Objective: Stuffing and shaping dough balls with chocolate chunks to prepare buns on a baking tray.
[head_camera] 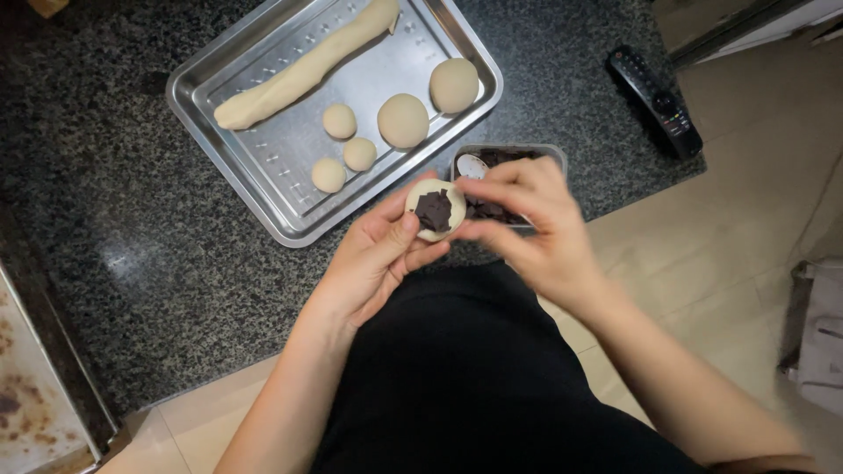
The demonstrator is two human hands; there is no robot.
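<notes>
My left hand (373, 259) cradles a flattened dough disc (452, 195) with dark chocolate pieces (433, 211) piled in its middle. My right hand (536, 224) pinches the disc's right edge with its fingertips. Just behind the hands stands a small grey container (553, 156) of chocolate pieces with a spoon (471, 165) in it, partly hidden by my right hand. Further back is a steel tray (272, 189) holding a long dough roll (299, 70), two larger dough balls (403, 120) and three small dough balls (340, 121).
Everything sits on a dark speckled stone counter (132, 228). A black remote control (656, 101) lies at the counter's right end. A stained baking sheet (31, 386) shows at the lower left. Tiled floor lies to the right.
</notes>
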